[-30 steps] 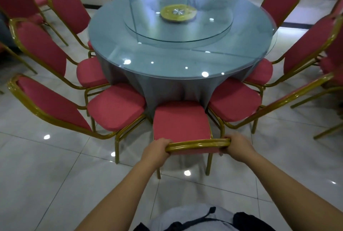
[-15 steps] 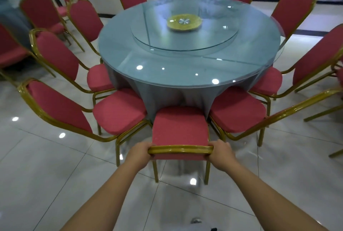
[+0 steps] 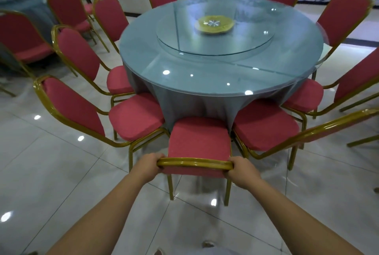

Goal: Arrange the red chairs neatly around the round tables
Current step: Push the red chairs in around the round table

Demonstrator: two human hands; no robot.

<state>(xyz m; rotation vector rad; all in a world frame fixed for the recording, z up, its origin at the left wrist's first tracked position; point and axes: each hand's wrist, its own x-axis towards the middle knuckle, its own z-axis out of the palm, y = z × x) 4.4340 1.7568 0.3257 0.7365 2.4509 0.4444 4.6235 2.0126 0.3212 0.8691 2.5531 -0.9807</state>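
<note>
A red chair [image 3: 200, 139] with a gold frame stands right in front of me, its seat facing the round table [image 3: 205, 82]. My left hand [image 3: 148, 167] grips the left end of its top rail and my right hand [image 3: 242, 172] grips the right end. The front of the seat reaches the grey tablecloth. Red chairs flank it closely: one at the left [image 3: 135, 118] and one at the right [image 3: 264, 123]. Several more ring the table.
The table carries a glass top, a glass turntable [image 3: 215, 37] and a yellow centre dish [image 3: 214, 24]. A second covered table [image 3: 24, 2] with its own red chairs stands at the far left. Glossy white floor tiles [image 3: 61, 183] lie around me.
The view has tilted up and back, so more of the far chairs and the wall shows. My hands keep hold of the chair's top rail; the chair stays between its two neighbours.
</note>
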